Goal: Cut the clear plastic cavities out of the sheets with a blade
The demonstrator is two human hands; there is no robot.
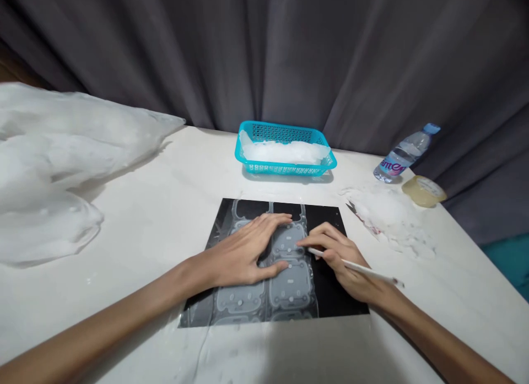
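Observation:
My left hand (243, 254) lies open with its fingers spread, pressing on a clear sheet of rounded translucent pieces (290, 285). The sheet rests on a black rectangular board (341, 301) and hangs over its near edge. In my right hand (347, 260) is a slim white pen-like tool (374, 272), its tip at the right edge of the sheet beside an upper piece. The index finger of that hand touches the same piece. I cannot make out what kind of tip the tool has. Part of the sheet is hidden under my left hand.
A blue basket (285, 169) with white translucent pieces stands behind the board. Rightward are scissors (363, 218) partly under clear scraps (388, 207), a water bottle (403, 155) and a roll of tape (424, 191). A large white plastic bag (61, 152) covers the left side.

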